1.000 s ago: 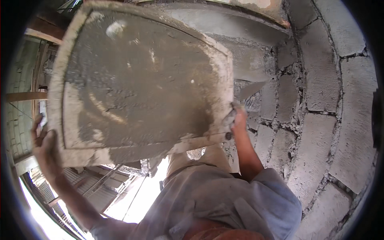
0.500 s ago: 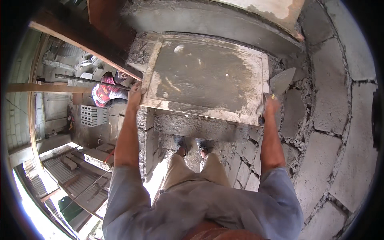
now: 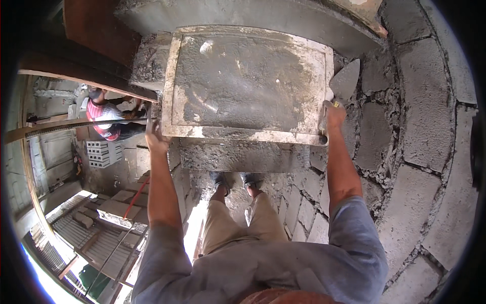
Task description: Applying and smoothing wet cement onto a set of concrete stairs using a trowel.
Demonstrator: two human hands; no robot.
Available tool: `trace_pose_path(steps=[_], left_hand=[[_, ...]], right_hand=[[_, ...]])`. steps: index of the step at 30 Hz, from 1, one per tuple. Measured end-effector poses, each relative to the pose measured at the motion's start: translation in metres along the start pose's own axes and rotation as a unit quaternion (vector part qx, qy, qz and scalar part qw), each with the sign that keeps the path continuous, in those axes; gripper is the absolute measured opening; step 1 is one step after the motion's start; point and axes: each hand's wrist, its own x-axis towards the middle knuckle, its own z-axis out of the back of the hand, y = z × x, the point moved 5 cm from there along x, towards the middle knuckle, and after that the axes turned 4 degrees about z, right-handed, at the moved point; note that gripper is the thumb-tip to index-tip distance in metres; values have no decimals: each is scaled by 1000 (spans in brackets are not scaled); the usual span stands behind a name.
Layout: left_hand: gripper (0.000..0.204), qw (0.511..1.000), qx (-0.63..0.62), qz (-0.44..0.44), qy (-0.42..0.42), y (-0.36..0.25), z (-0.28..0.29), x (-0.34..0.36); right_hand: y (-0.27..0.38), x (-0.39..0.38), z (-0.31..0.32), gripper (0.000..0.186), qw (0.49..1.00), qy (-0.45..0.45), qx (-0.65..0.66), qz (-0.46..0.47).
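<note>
A rectangular framed board (image 3: 240,83), smeared with grey mortar, lies in front of me across a rough concrete step (image 3: 243,156). At its near left corner is my left hand (image 3: 158,138), closed on the edge with the fingertips partly hidden. My right hand (image 3: 335,115) is closed around the handle of a pointed trowel (image 3: 346,79) beside the board's right edge. The trowel's blade points away from me, close to the board's right rim. Whether the right fingers also grip the board I cannot tell.
A block wall (image 3: 417,106) with rough mortar joints rises on the right. Behind the board runs a smooth concrete riser (image 3: 243,19). On the left are a wooden beam (image 3: 86,82), a ribbed steel bar (image 3: 86,124), stacked hollow blocks (image 3: 105,153) and another person (image 3: 109,114) lower down.
The board and both hands have shifted left and away in the picture, and the board's near edge slopes less. The view has moved too. The person on the left has changed posture.
</note>
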Motion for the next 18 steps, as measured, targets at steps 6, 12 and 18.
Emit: trace_pose_path(steps=[6, 12, 18], left_hand=[[90, 986, 25, 130, 97, 107, -28, -72], [60, 968, 6, 148, 204, 177, -66, -56], [57, 988, 36, 149, 21, 181, -84, -60]], right_hand=[[10, 0, 16, 29, 991, -60, -73, 96], [90, -60, 43, 24, 997, 31, 32, 68], [86, -105, 49, 24, 976, 136, 162, -40]])
